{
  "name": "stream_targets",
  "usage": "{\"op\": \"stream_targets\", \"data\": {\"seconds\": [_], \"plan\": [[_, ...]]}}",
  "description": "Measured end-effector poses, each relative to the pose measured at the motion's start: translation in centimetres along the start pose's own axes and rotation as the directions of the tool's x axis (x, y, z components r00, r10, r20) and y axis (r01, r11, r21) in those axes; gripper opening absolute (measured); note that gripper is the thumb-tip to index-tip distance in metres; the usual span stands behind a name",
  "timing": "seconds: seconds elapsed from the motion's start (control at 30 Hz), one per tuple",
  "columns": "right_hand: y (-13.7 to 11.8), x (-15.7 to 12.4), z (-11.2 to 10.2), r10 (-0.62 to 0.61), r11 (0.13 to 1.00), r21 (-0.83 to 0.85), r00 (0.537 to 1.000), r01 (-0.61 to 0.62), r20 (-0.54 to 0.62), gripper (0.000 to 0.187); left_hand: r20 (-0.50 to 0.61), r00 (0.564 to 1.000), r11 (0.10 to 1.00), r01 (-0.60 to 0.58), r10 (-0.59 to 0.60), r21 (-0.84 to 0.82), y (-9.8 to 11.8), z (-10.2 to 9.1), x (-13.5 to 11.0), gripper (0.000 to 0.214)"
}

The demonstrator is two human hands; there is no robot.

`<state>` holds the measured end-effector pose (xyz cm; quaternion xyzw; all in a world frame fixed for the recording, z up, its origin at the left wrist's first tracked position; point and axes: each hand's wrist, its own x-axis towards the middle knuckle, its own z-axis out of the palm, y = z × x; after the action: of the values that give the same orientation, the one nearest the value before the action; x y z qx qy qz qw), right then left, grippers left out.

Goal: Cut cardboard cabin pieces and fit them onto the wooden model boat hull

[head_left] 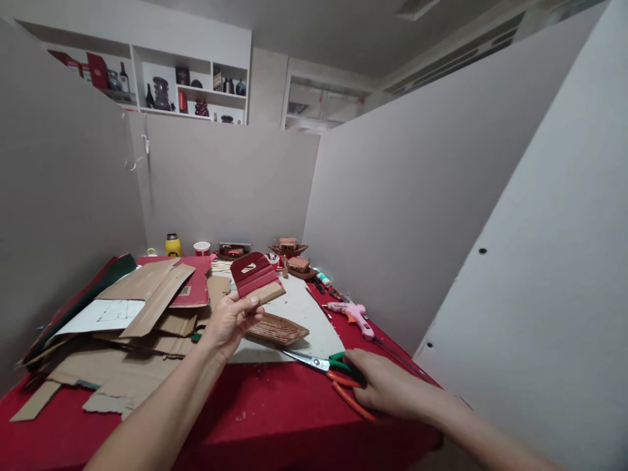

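Note:
Between the thumb and fingers of my left hand [235, 320] is a red and brown piece of cardboard [256, 278], raised above the work surface. It has a rounded top, fold lines and a pale printed mark. My right hand [380, 379] grips scissors [321, 362] by their green and orange handles, low at the table's front. Their blades point left and look closed or nearly so. A brown model boat hull [279, 328] with ridged slats lies on the white sheet [299, 294], just beyond the blades and below the cardboard piece.
Cardboard sheets [147, 288] pile up on the left, with a drawn paper [101, 316] among them. A pink glue gun [354, 317] lies on the right. Finished-looking model boats [288, 246], a yellow bottle [173, 245] and a paper cup [201, 248] stand at the back. Grey partitions [226, 176] enclose the table.

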<state>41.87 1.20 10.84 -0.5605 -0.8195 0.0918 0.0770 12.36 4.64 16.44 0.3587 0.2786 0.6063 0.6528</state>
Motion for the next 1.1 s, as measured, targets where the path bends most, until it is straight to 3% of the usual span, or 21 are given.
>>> {"op": "stream_targets", "data": {"seconds": [0.17,0.27,0.43,0.5,0.7,0.9,1.1], "plan": [[0.0,-1.5,0.5,0.015,1.0,0.004,0.999,-0.015,0.035,0.011,-0.038,0.999,0.998,-0.021,0.02,-0.051,0.1,-0.5,0.2,0.018],[0.6,-3.3,1.6,-0.003,0.988,0.156,1.0,0.005,-0.016,0.023,-0.054,0.999,0.997,-0.01,0.007,-0.071,0.0,-0.3,0.2,0.018],[1.4,-4.9,3.1,0.107,0.906,0.421,0.988,-0.049,-0.115,0.04,-0.054,0.998,0.998,0.023,-0.026,-0.057,-0.7,0.7,-0.1,0.021],[1.0,-4.4,2.9,0.042,0.881,0.472,0.995,0.006,-0.092,0.046,-0.053,0.998,0.999,0.015,-0.017,-0.04,-1.0,0.9,-0.2,0.024],[-2.3,-1.9,0.1,-0.224,0.814,0.537,0.973,0.221,-0.061,0.039,-0.062,0.997,0.999,-0.038,0.038,0.008,-1.9,1.2,-0.5,0.029],[-3.6,0.2,-0.3,-0.23,0.857,0.485,0.972,0.178,0.05,0.034,-0.052,0.998,0.998,-0.042,0.044,0.037,-2.6,1.8,-0.8,0.041],[-3.8,1.3,0.0,-0.283,0.782,0.579,0.959,0.23,0.001,0.036,-0.007,0.999,0.997,-0.046,0.047,0.069,-3.0,1.9,-1.1,0.046]]}}
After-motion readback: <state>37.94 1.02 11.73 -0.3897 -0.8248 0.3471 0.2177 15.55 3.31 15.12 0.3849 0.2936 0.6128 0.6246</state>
